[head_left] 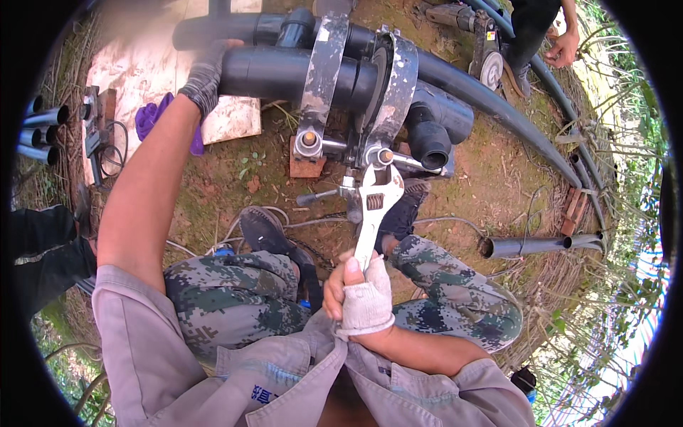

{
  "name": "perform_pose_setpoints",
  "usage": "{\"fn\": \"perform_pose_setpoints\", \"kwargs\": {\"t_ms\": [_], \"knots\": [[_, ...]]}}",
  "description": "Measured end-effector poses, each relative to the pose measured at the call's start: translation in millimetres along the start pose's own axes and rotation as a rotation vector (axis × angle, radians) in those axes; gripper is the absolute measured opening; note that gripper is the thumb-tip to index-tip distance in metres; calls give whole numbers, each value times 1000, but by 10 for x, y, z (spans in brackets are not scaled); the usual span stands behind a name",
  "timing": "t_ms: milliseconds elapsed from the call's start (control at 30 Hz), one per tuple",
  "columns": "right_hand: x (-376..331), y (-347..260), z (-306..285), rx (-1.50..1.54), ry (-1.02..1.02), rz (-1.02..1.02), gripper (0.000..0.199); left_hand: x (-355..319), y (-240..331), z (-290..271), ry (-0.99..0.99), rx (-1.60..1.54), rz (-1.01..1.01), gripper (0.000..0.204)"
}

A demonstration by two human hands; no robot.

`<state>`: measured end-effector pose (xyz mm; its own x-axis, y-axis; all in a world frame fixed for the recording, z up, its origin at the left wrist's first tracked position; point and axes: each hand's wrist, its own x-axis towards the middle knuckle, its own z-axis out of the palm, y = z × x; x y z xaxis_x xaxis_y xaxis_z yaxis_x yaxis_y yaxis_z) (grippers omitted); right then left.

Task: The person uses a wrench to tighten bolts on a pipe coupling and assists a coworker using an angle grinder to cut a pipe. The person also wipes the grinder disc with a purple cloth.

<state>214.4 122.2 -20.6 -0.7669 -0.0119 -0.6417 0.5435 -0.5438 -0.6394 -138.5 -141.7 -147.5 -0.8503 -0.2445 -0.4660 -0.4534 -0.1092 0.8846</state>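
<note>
Head view: nearest, at lower centre, the right hand (366,293), in a pale fingerless glove, is closed around the handle of the wrench (369,231). The wrench points up the frame, its jaws parted just below the right bolt (385,156); whether they bear on anything, I cannot tell. If they are set too wide, they would probably slip, round off the corners and throw the knuckles against metal.

Left of centre, a cable (313,223) runs on the ground by the left shoe (265,233); a shift of footing could snag it and upset the balance. Beside the left bolt (309,140), the wood block (306,168) looks a slight support, so a hard pull might rock the rig.

Beyond, at upper centre, the left clamp (325,75) circles the near pipe (274,71), right of which stands the right clamp (398,89). Uneven tightening could let the pipe creep or sit skewed. The left hand (204,80), grey-gloved, is at its left end; blur hides the fingers, so how firmly they grip is unclear.

Farthest, at upper right, a grinder (486,53) lies near a co-worker's shoe (519,80); started carelessly, its exposed disc could catch the foot.
</note>
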Motion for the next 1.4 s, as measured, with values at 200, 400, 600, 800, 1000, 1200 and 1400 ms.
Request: {"fn": "perform_pose_setpoints", "kwargs": {"t_ms": [200, 400, 600, 800, 1000, 1200, 1400], "knots": [[261, -499, -417, -327, -287, 176, 24, -204, 205, 87, -39, 36, -103, 28], [508, -895, -471, -485, -416, 311, 22, -45, 58, 55, -41, 73, -4, 22], [623, -953, -430, -553, -444, 309, 23, -183, 90, 24, -133, -120, -47, 28], [943, -1424, -406, -607, -550, 442, 26, -287, 131, 37, -150, -137, -51, 26], [801, -1127, -290, -554, -443, 388, 26, -263, 89, 93, -121, -163, -47, 26], [578, -360, -72, -360, -200, 200, 18, -319, 161, 99, -73, -107, -137, 28], [579, 568, 558, 58, -100, -47, 19, -266, 120, 171, -53, -113, -61, 32]]}}
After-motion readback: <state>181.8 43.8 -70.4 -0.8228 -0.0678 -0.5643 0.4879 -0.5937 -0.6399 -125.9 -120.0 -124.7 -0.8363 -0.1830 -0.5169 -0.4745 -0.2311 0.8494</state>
